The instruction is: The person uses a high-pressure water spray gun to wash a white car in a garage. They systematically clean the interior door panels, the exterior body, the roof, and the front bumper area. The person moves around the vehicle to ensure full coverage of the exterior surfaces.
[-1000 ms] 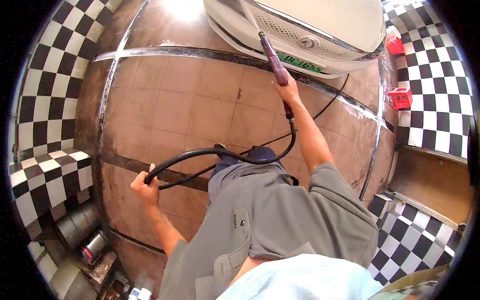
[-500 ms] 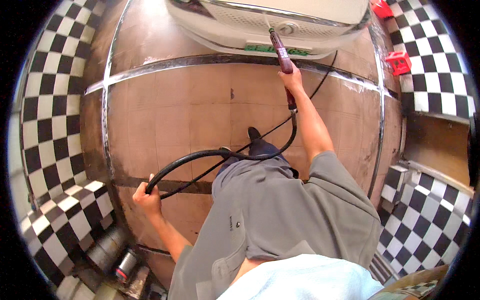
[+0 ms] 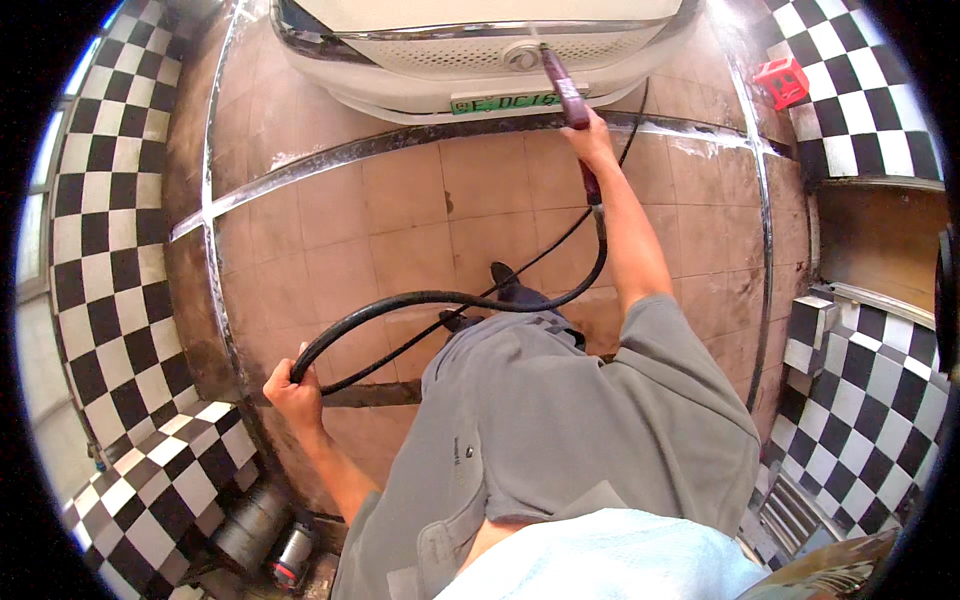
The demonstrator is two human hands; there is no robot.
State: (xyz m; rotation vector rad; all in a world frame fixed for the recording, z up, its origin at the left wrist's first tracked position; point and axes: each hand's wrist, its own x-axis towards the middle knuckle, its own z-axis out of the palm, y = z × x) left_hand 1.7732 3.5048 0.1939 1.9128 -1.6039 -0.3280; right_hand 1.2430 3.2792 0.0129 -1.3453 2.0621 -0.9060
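My right hand (image 3: 592, 140) is closed round the grip of a dark red spray gun (image 3: 566, 92), held out in front of me. Its nozzle points at the front of a white car (image 3: 420, 55), and a faint pale spray shows at the tip. From the gun's lower end a thick black hose (image 3: 430, 298) curves back across my body to the left. My left hand (image 3: 294, 388) grips that hose low on the left. Beyond the nozzle lie the car's dotted grille (image 3: 440, 54), round badge (image 3: 521, 57) and green number plate (image 3: 500, 102).
Brown tiles (image 3: 330, 240) cover the floor, crossed by metal-edged drain channels (image 3: 290, 180). Black-and-white checkered walls (image 3: 110, 260) stand on both sides. A red crate (image 3: 781, 83) is at the far right. A canister (image 3: 292, 556) lies at the lower left. The hose also trails behind my right arm.
The car has shifted left and up in view as my head turned. The gun now points nearer the right of the badge. Both hands keep their hold.
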